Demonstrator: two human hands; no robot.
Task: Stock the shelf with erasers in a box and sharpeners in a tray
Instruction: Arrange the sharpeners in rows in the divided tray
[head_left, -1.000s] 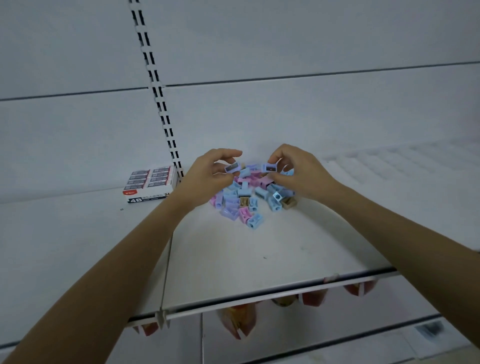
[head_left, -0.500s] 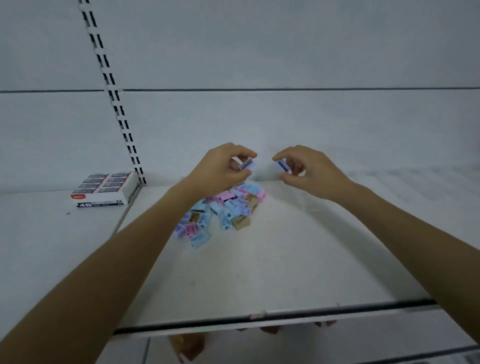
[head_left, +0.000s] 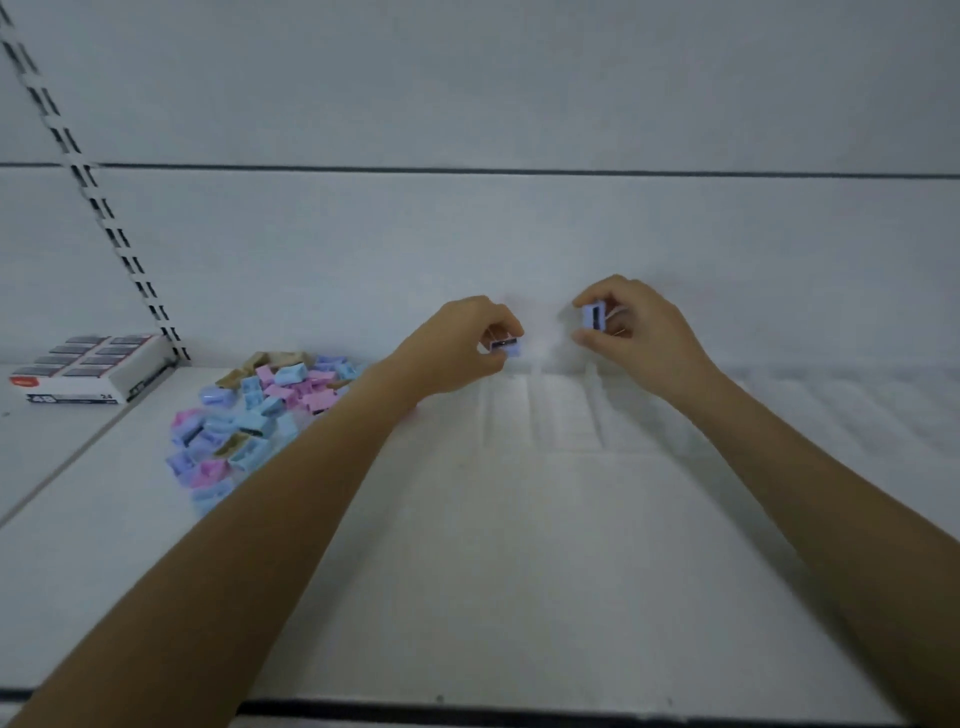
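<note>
Item: one lilac sharpener pinched in left hand, second sharpener pinched in right hand, both carried off the loose pile at centre left since a second ago to the white slotted tray mid-frame, seating likely next.

Pastel blue, pink, tan sharpeners, white shelf

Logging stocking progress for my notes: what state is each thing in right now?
Left hand: pinches a purple sharpener.
Right hand: pinches a second purple sharpener.
Sharpener pile: loose on the shelf.
Eraser box: lying flat; open or sealed unclear.
Tray: slots show no sharpeners.
</note>
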